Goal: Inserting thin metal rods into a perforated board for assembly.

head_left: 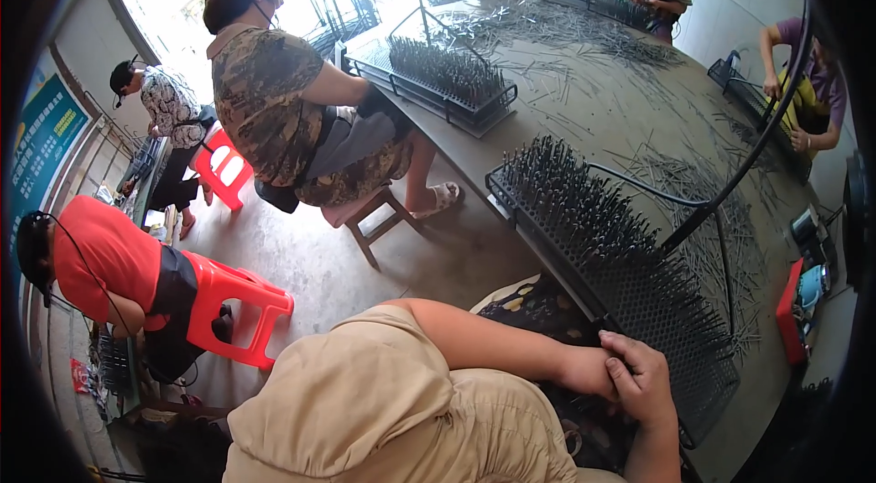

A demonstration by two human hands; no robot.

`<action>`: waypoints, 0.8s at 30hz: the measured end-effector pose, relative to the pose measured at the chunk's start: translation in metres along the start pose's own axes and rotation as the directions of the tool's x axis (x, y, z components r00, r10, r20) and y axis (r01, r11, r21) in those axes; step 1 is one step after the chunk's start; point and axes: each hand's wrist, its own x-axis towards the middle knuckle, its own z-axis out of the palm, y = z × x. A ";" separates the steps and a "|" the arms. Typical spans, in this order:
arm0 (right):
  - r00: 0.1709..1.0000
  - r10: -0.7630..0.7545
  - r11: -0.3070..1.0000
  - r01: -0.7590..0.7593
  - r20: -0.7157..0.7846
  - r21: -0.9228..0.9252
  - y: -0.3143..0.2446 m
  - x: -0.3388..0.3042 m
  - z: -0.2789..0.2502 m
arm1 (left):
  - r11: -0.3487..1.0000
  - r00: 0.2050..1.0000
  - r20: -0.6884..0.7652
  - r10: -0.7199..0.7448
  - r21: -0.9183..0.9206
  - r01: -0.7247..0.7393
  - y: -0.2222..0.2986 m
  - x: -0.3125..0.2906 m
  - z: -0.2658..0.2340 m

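Observation:
My left hand (589, 372) and my right hand (646, 378) meet at the table's near edge. My right hand lies across the left one, its thumb and fingers closed about it. The left fingers are hidden under it. Just beyond them stands a long black perforated metal rack (671, 357). Dark thin metal pins (575, 200) stand upright and crowded in its far part; the holes nearest my hands show bare mesh. Neither hand touches the pins. A bent black rod (744, 164) rises over the rack.
Loose thin metal rods (630, 45) lie scattered over the grey table (547, 109). A second filled rack (456, 91) stands before a seated person (274, 100) in camouflage. Two people work across the table. Red plastic stools (242, 301) and two more people are at the left.

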 end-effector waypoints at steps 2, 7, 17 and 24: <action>0.999 0.043 0.999 -0.043 0.010 0.010 -0.004 0.002 -0.001 | 1.000 1.000 0.004 0.007 0.012 -0.007 -0.004 0.001 -0.003; 0.999 0.042 0.999 -0.042 0.020 0.014 0.001 0.001 -0.001 | 0.999 1.000 -0.014 -0.015 0.029 0.015 -0.008 0.002 -0.004; 1.000 0.019 1.000 -0.019 0.025 0.005 -0.003 0.002 0.001 | 0.978 1.000 -0.027 0.003 0.209 0.003 -0.001 -0.005 -0.004; 0.998 0.049 0.998 -0.048 -0.036 0.037 -0.011 0.001 0.001 | 0.878 0.952 -0.119 0.281 0.433 -0.205 -0.020 -0.003 0.002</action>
